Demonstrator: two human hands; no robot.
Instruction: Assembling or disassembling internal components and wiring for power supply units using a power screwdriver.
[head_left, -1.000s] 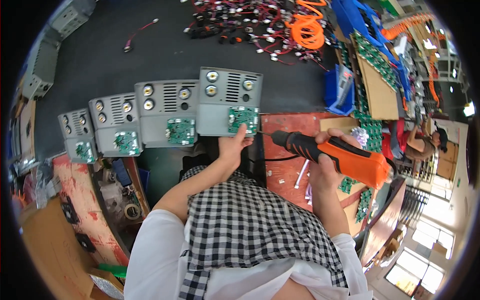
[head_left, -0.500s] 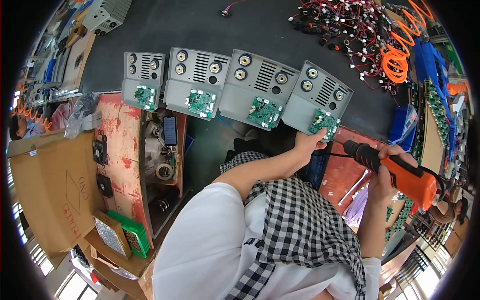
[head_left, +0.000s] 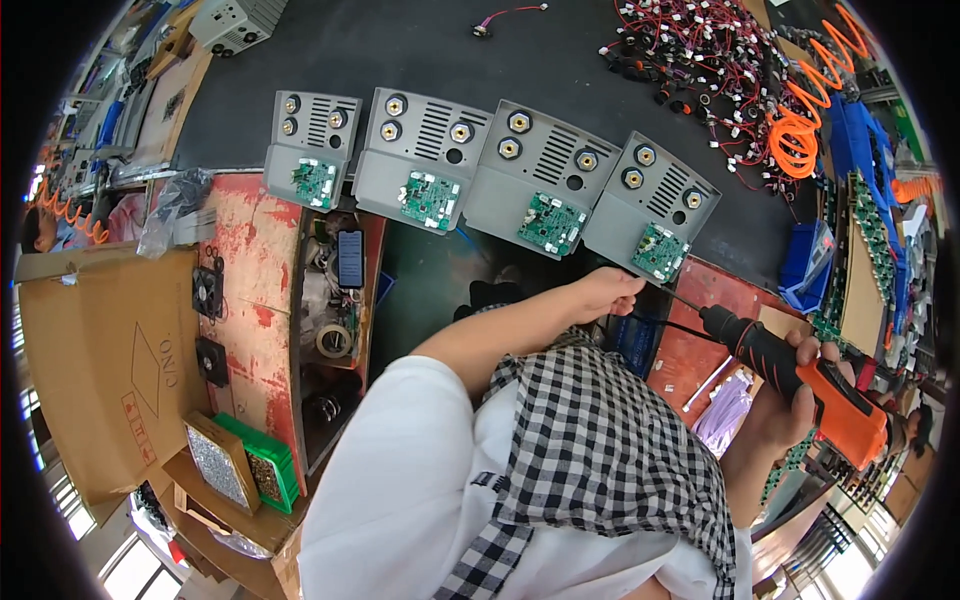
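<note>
Driver (head_left: pixel 848 418) sat in wrapped right hand (head_left: pixel 776 420); steady, square bit (head_left: pixel 681 298) seemed best. Left hand (head_left: pixel 608 290) curled near circuit board (head_left: pixel 660 251), contents unclear.

A dark-topped table (head_left: pixel 560 70) carries four grey metal panels (head_left: pixel 540 180) in a row along its near edge, from between ten and eleven o'clock round to two. A grey casing (head_left: pixel 237 25) sits at eleven, a single short cable (head_left: pixel 508 13) at twelve, and a heap of wires (head_left: pixel 700 45) (red and black, with white plugs, all tangled) between one and two.
</note>
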